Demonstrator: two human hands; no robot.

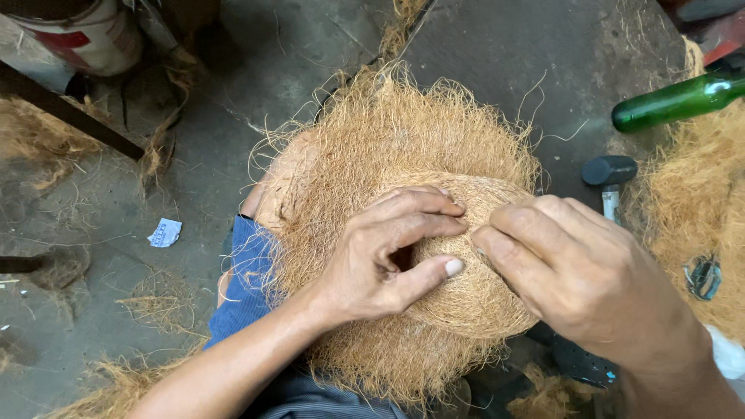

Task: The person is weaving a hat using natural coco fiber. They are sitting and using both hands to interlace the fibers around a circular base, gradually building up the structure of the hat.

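Both hands on coconut husk, a rounded fibrous mass resting in the lap on a loose fibre mat. Left hand curled over husk's top-left, fingers bent, thumb pressed on its front, gripping it. Right hand at husk's right edge, fingertips pinched together on fibres. Right of husk: hammer on the floor, green glass bottle beyond it. Far left of husk: paper scrap. Upper left of husk: paint bucket.
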